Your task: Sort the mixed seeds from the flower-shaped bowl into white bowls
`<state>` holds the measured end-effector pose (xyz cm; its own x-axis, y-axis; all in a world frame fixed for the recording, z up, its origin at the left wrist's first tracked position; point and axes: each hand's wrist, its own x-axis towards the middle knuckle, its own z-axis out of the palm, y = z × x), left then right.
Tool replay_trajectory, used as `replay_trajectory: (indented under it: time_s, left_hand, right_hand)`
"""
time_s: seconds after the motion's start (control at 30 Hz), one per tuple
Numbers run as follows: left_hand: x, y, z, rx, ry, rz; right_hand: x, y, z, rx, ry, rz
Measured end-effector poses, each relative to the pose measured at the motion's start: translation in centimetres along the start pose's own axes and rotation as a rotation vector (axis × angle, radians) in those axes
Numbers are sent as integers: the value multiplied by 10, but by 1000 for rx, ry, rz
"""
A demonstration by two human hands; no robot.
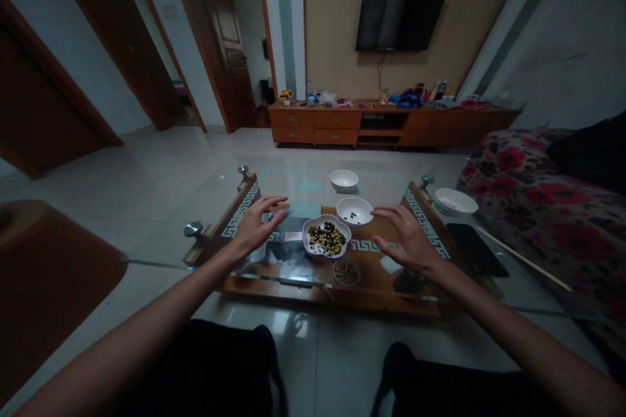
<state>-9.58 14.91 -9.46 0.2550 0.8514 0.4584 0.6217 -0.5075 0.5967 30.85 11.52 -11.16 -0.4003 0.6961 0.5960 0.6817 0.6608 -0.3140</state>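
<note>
My left hand hovers over the glass table, left of a flower-shaped dish, thumb and fingers apart. A small bluish glint shows by its thumb tip; I cannot make out what it is. Mixed green, black and pale beans lie in the dish. My right hand is open too, its fingertips close to the right rim of a white bowl; whether they touch it I cannot tell. A few dark beans sit in that bowl. Nearer me stands a small clear bowl of brownish bits.
Another white bowl stands further back on the glass table. At the right are a white bowl, a black phone-like slab and a thin stick. A flowered sofa borders the right side.
</note>
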Motion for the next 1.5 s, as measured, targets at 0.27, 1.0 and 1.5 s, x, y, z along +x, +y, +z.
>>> replay_trajectory:
  time_s: [0.27,1.0,1.5]
  left_hand:
    - [23,-72,39,454,-296,-277]
    - [47,-50,38,500,-108,-258]
    - [38,-20,31,294,-200,298]
  right_hand:
    - [-43,82,55,-253,-83,372]
    - [-11,73,62,-497,-337,502]
    - [-8,119,72,-430,-286,454]
